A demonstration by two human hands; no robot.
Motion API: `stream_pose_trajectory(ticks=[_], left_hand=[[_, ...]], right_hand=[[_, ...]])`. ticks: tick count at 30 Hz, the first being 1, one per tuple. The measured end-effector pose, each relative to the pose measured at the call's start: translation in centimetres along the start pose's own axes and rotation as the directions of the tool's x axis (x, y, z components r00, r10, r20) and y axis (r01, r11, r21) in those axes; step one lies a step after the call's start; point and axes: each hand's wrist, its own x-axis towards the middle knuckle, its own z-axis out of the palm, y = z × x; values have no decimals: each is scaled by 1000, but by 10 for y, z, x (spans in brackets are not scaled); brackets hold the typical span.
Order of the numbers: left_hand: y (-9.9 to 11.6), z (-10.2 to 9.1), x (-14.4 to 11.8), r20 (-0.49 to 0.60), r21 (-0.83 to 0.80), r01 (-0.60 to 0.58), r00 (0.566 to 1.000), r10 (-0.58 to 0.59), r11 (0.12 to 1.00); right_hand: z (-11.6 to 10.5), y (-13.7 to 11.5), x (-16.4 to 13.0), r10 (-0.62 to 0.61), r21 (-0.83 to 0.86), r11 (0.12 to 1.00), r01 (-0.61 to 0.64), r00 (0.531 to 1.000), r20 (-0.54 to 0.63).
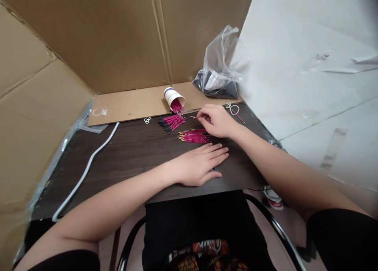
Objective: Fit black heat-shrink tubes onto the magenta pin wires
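Dark wood surface (pixel 124 153): two bundles of pink sticks (pixel 195 136), (pixel 172 122), white cord (pixel 85 172), cardboard sheet (pixel 130 104) at back with tipped paper cup (pixel 173 98), plastic bag (pixel 220 72), small white rings (pixel 147 120).

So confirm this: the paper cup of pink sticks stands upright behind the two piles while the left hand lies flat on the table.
Not quite. The head view shows the paper cup tipped on its side, pink sticks spilling from its mouth. It does lie behind the two piles, and the left hand lies flat on the table.
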Motion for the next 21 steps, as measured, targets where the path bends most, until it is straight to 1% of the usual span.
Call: stream_pose_trajectory(ticks=[2, 4, 6, 8, 11, 13, 17, 19, 21], left_hand=[[-3, 3, -4, -108, -5, -37, 993, 36, 999], [-7, 2, -8, -216, -17, -86, 973, 80, 996], [-12, -3, -12, -273, -32, -118, 956, 105, 992], [-17, -8, -16, -307, -45, -121, 946, 102, 992], [-23, -14, -20, -335, -74, -80, 941, 50, 994], [-26, -15, -22, -334, -100, -60, 942, 23, 993], [-29, -16, -22, -342, -139, -64, 940, 12, 988], [-30, -16, -22, -374, -169, -63, 927, -5, 984], [-30, -17, -21, -443, -220, -53, 895, -51, 974]], right_hand=[[0, 1, 0, 0, -3, 1000, 0, 1000, 10], [0, 2, -1, -1, -5, 1000, 1, 1000, 16], [1, 4, -1, -1, -5, 1000, 1, 1000, 17], [2, 6, -1, 0, -1, 1000, 0, 1000, 14], [4, 10, -1, -3, 9, 1000, 3, 1000, 5], [6, 12, -1, -10, 14, 1000, 10, 1000, -5], [8, 13, -2, -38, 14, 999, 39, 999, -28], [9, 13, -2, -43, 15, 999, 43, 998, -36], [9, 13, -3, -33, 18, 999, 34, 999, -40]])
